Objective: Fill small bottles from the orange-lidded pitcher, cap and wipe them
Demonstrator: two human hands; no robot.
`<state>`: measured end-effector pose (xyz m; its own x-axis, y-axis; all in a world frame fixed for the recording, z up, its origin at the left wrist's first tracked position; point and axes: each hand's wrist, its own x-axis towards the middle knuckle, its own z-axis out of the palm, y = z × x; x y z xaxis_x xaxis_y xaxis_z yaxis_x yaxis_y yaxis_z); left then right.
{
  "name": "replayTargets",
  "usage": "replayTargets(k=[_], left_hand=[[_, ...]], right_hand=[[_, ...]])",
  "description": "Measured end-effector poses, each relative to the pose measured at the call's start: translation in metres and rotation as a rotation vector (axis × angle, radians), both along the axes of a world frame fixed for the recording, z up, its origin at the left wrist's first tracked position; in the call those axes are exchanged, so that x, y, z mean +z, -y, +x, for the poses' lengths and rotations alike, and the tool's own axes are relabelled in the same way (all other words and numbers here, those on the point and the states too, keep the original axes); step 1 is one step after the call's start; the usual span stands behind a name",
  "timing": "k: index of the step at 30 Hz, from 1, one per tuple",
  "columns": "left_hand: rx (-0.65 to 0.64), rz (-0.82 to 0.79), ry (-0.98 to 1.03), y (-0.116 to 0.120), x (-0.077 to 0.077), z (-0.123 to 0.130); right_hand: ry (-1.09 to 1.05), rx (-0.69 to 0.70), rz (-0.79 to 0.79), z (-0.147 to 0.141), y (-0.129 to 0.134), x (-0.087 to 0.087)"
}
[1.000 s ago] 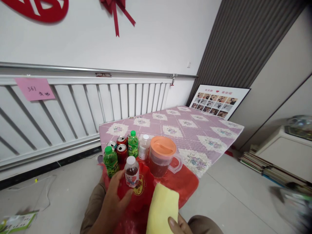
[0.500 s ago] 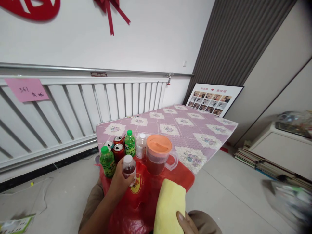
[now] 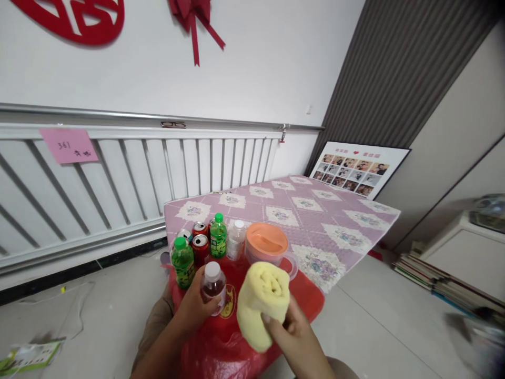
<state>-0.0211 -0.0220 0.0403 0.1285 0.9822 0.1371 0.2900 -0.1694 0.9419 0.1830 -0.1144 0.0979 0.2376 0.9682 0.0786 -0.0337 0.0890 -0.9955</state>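
My left hand (image 3: 199, 301) is wrapped round a small clear bottle (image 3: 213, 288) with a white cap and dark red liquid inside, held upright over the red plastic covering. In my right hand (image 3: 287, 329) is a rolled yellow towel (image 3: 263, 305), its spiral end facing up, just right of the bottle. Behind the towel stands a clear pitcher (image 3: 267, 243) with an orange lid, its lower part hidden by the towel. Green-capped bottles (image 3: 183, 263), red cans (image 3: 201, 249) and another white-capped bottle (image 3: 236, 241) are grouped beyond my left hand.
The red covering (image 3: 310, 295) lies over the near end of a purple floral-patterned surface (image 3: 282, 215). A white radiator (image 3: 130, 179) runs along the wall behind. A photo board (image 3: 357, 169) leans at the back right, and stacked books (image 3: 422, 279) sit on the right.
My right hand has raised the yellow towel and tipped its rolled end upward, bringing it in front of the pitcher. My left hand still grips the bottle. The view has shifted slightly.
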Motion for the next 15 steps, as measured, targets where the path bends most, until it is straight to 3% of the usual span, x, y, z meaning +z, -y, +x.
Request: replayTargets(k=[4,7,11,15], left_hand=[[-0.056,0.049,0.013,-0.005,-0.004,-0.001],[-0.049,0.083,-0.004,-0.009,-0.011,-0.001],[-0.031,0.119,-0.027,-0.013,-0.02,-0.003],[0.009,0.121,-0.017,-0.014,-0.024,-0.001]], right_hand=[[0.494,0.1,0.353,-0.021,-0.043,0.038],[0.823,0.15,0.527,-0.041,-0.073,0.052],[1.146,0.202,0.525,-0.06,-0.097,0.05],[1.204,0.272,0.506,-0.064,-0.099,0.037]])
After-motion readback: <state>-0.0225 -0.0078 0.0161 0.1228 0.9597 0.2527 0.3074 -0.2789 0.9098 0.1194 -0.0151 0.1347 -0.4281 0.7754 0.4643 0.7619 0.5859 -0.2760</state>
